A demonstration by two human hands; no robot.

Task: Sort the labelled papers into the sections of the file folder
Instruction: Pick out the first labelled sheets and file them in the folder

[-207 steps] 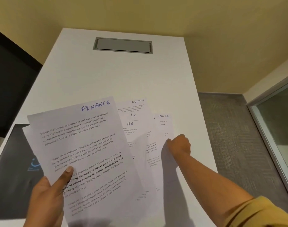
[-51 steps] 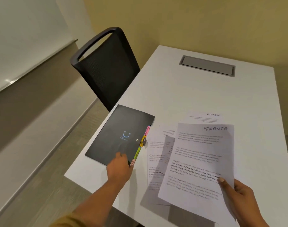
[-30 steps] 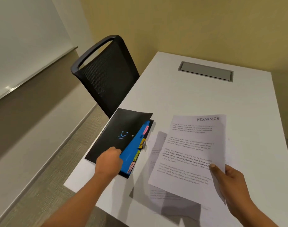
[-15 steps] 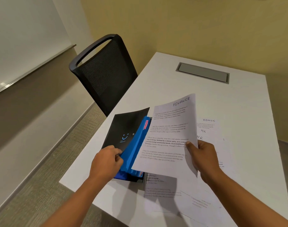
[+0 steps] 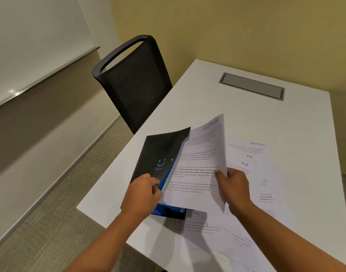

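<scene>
From where I stand, the step in hand looks like filing the FINANCE sheet [image 5: 197,163]. The left hand [image 5: 142,195] pinches the free edge of the file folder [image 5: 158,152], fingers curled round its black cover and lifting it so that it bows. The right hand [image 5: 234,190] grips the sheet by its three o'clock edge, thumb on the printed face and fingers behind, with the nine o'clock edge meeting the opening above a blue divider [image 5: 169,173]. The folder sits at the desk [image 5: 207,95] corner nearest the person. The next move, I'd judge, calls for sliding the sheet in flat under the right tab, which I cannot read. The paper is thin, limp and curling; the cover is matte, stiff card, the divider glossy plastic. Loose papers [image 5: 250,160] marked ADMIN and HR lie fanned at three o'clock of the folder, and a mesh-backed chair [image 5: 134,81] stands at eleven.
</scene>
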